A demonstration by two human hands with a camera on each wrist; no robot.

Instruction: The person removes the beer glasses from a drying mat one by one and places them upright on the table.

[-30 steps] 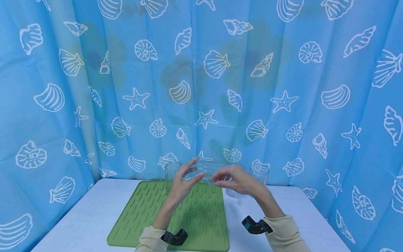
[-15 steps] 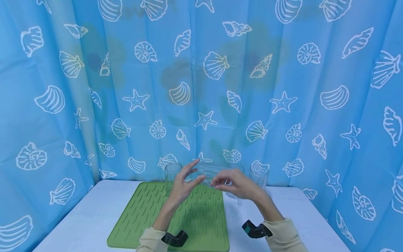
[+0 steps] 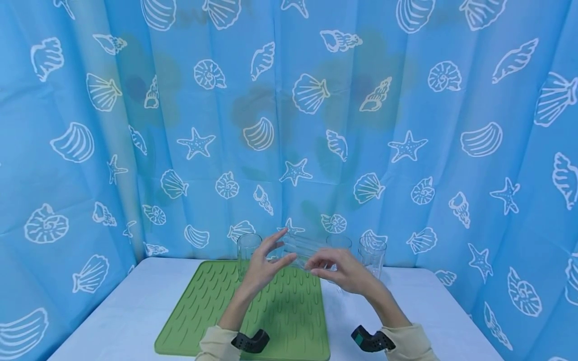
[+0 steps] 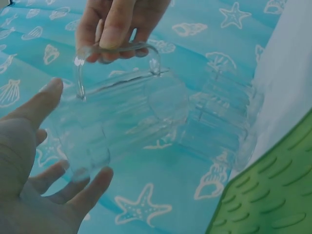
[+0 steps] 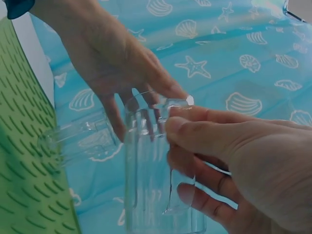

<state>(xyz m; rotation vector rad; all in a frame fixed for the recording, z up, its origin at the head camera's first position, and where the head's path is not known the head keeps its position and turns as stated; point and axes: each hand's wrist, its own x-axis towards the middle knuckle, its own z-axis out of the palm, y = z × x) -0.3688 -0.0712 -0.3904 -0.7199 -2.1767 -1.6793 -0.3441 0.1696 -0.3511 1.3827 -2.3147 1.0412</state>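
Observation:
A clear glass mug (image 3: 301, 244) hangs sideways above the green mat, between the two hands. My right hand (image 3: 340, 268) grips its handle (image 4: 124, 47), thumb on one side and curled fingers on the other, as the left wrist view shows. My left hand (image 3: 261, 264) is spread around one end of the mug, fingers apart and only slightly bent. Whether its fingertips touch the glass I cannot tell.
The green ridged mat (image 3: 203, 311) lies on a white-covered table (image 3: 117, 306). One clear glass (image 3: 248, 245) stands at the mat's back; others, a glass (image 3: 338, 242) behind my right hand and a glass (image 3: 373, 253), stand farther right. A blue shell-patterned curtain (image 3: 289, 125) surrounds the table.
My right hand has sunk slightly and shifted a little right, still gripping the handle. The mug has gone from nearly level to sloping down toward the right. My left hand has barely moved.

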